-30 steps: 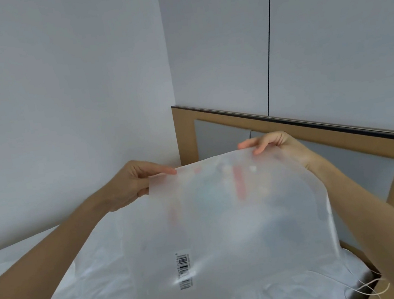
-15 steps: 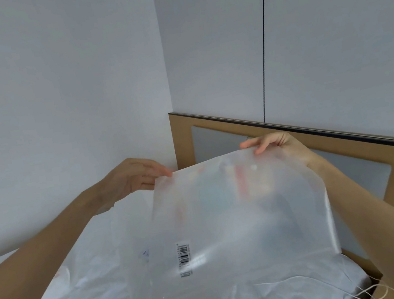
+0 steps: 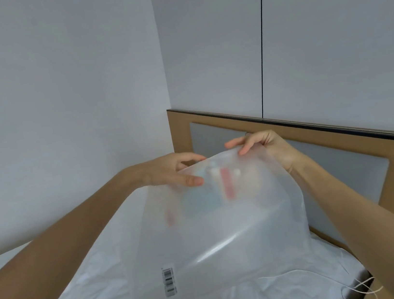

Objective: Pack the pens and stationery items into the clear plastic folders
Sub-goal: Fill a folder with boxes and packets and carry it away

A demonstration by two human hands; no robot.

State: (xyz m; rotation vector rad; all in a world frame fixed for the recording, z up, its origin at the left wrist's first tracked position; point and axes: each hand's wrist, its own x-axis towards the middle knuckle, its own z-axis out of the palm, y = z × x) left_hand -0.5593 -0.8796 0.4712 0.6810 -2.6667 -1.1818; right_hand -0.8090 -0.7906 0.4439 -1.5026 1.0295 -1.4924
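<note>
Now both hands, left (image 3: 171, 172) & right (image 3: 259, 144), pinch clear folder (image 3: 228, 233) top edge, blurry stationery (image 3: 227, 186) inside.

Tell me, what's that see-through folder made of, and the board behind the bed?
The clear plastic folder, held up by both hands, looks like thin frosted plastic: it bends, shines, and blurs the coloured things inside. The headboard looks like smooth tan wood or wood-look laminate, with a grey inset panel; which one cannot be told.

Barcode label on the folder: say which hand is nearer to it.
Left. The left hand grips the folder's top edge, up and slightly right of the barcode label. The right hand pinches the top edge farther right.
</note>
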